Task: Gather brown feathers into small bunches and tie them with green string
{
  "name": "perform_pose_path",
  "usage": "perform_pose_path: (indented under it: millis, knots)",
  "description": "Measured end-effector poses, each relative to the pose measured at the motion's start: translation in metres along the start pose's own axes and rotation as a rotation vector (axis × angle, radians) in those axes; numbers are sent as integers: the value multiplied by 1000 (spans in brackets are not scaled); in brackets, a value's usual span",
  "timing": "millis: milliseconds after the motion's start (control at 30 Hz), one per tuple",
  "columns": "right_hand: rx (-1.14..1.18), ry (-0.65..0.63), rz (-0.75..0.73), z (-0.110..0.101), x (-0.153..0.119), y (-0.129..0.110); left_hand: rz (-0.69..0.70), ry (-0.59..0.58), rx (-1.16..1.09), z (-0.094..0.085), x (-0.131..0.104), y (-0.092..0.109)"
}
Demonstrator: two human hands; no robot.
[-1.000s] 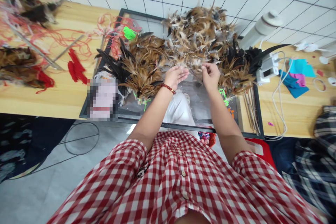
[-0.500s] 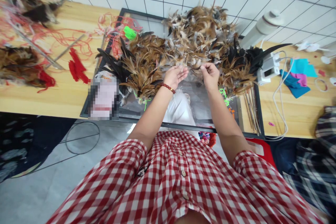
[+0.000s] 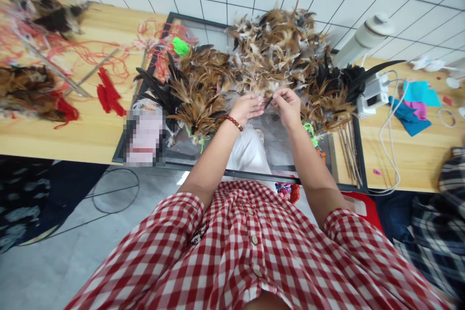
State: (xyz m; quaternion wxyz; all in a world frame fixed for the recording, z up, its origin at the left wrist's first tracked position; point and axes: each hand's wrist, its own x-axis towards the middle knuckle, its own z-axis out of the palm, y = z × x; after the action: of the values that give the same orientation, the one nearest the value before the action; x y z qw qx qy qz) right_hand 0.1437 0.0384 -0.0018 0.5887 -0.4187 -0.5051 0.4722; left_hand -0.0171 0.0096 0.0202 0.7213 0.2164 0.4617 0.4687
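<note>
My right hand (image 3: 288, 107) is closed in a pinch on a small dark feather (image 3: 269, 102), which points down and left toward the other hand. My left hand (image 3: 248, 108), a beaded bracelet at its wrist, lies palm partly up with fingers stretched out, almost touching the feather's tip. Whether anything small rests in its fingers is not clear. Just beyond both hands is a large heap of brown and pale feathers (image 3: 276, 53). Brown feather bundles flank them, one on the left (image 3: 199, 92) and one on the right (image 3: 327, 101), with black plumes alongside.
A black-framed glass panel (image 3: 279, 143) lies under the hands. Bright green yarn (image 3: 180, 46), red yarn (image 3: 109, 94) and thin sticks (image 3: 349, 155) are around it. A white cylinder (image 3: 363, 38), a charger (image 3: 373, 97) with cable and cloth scraps (image 3: 410, 116) stand or lie right. Other people sit at both sides.
A dark feather now shows in my right hand's pinch. Both hands have drawn slightly closer together, my left hand shifting a little to the right.
</note>
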Motion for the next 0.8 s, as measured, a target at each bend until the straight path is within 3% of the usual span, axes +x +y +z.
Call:
perform_pose_path:
  millis: [200, 433, 800]
  knots:
    - [-8, -57, 16, -3, -2, 1, 52, 55, -66, 0, 2, -3]
    - [-336, -213, -217, -10, 0, 15, 50, 121, -143, 5, -1, 2]
    - [-316, -203, -115, -8, 0, 35, 270, 175, 127, 11, 7, -7]
